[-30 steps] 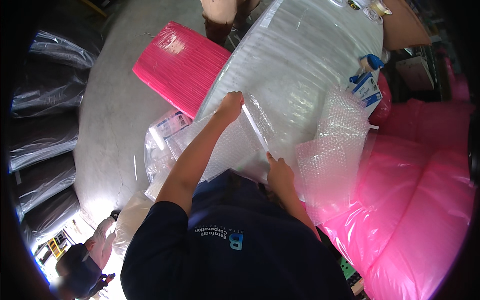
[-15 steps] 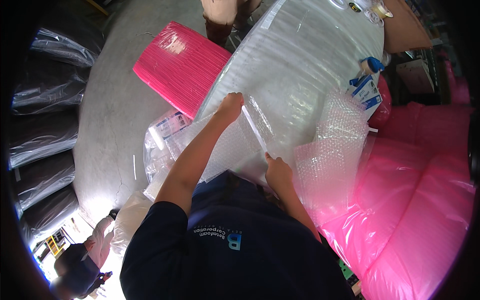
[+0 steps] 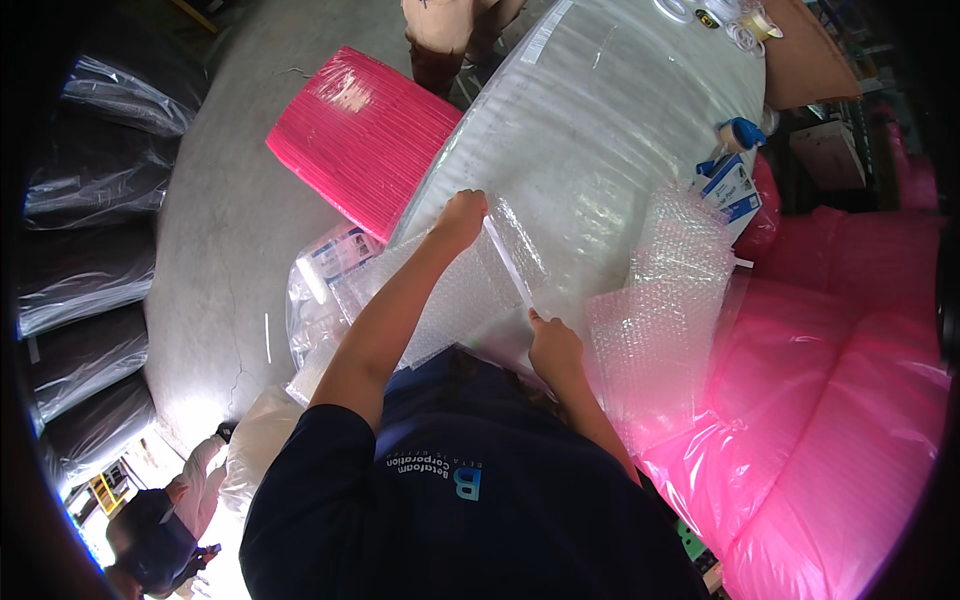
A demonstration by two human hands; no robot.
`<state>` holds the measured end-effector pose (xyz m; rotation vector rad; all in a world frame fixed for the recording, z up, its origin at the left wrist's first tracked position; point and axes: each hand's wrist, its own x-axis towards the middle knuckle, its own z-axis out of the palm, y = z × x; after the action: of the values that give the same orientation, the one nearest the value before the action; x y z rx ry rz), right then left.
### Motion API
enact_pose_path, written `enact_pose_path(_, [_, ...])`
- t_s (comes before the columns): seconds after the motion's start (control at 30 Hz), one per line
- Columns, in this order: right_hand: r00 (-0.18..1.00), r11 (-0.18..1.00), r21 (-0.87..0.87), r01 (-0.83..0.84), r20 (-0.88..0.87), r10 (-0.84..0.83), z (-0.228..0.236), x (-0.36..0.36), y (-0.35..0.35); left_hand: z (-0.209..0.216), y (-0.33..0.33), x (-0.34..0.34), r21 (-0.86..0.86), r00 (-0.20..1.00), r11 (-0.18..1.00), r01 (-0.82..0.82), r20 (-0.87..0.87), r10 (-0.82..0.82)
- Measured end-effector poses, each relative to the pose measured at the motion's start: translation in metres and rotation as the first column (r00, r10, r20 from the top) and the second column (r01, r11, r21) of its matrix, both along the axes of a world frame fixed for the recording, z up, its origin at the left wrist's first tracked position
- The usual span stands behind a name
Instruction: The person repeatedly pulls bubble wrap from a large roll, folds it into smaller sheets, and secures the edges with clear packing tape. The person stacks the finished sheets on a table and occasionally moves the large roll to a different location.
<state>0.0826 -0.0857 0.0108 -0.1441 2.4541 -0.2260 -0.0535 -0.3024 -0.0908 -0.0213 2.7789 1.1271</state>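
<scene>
A clear bubble-wrap sheet [image 3: 455, 295] lies in front of me, with a narrow white strip [image 3: 508, 260] running slantwise along it. At the strip's upper end, my left hand [image 3: 461, 220] is closed, gripping it and the sheet's edge. My right hand [image 3: 557, 348] pinches the lower end, thumb pointing up along it. Between the two hands the strip looks straight. To the right of my right hand rests more bubble wrap [image 3: 655, 315] in overlapping pieces. Beneath everything is a large plastic-wrapped surface [image 3: 590, 130], pale and wrinkled.
A pink ribbed bundle [image 3: 365, 140] sits at the far left of the work surface. Big pink plastic-wrapped bales [image 3: 830, 400] fill the right. Tape rolls [image 3: 740, 35], a blue tape dispenser [image 3: 742, 133] and blue-white packets [image 3: 732, 190] lie farther back. Another person [image 3: 155, 535] is at lower left.
Both hands keep their grip on the white strip and have barely shifted. The view has moved very slightly.
</scene>
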Motion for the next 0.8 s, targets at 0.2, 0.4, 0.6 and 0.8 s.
enact_pose_path(0.2, [1.0, 1.0, 0.011, 0.001, 0.007, -0.001, 0.002, -0.001, -0.001, -0.003, -0.001, 0.0, 0.005, 1.0, 1.0, 0.011, -0.013, -0.011])
enact_pose_path(0.4, [1.0, 1.0, 0.008, 0.011, 0.006, -0.011, 0.004, -0.001, -0.002, -0.001, -0.002, 0.001, 0.026, 1.0, 1.0, 0.008, -0.011, -0.008])
enact_pose_path(0.6, [1.0, 1.0, 0.0, 0.02, -0.006, -0.02, 0.001, 0.002, 0.0, 0.001, 0.0, 0.003, -0.003, 1.0, 1.0, -0.006, -0.013, 0.006])
enact_pose_path(0.8, [0.999, 1.0, -0.008, 0.011, -0.033, -0.012, -0.001, 0.001, -0.001, 0.019, 0.012, 0.012, -0.007, 0.995, 0.995, -0.099, 0.032, 0.099])
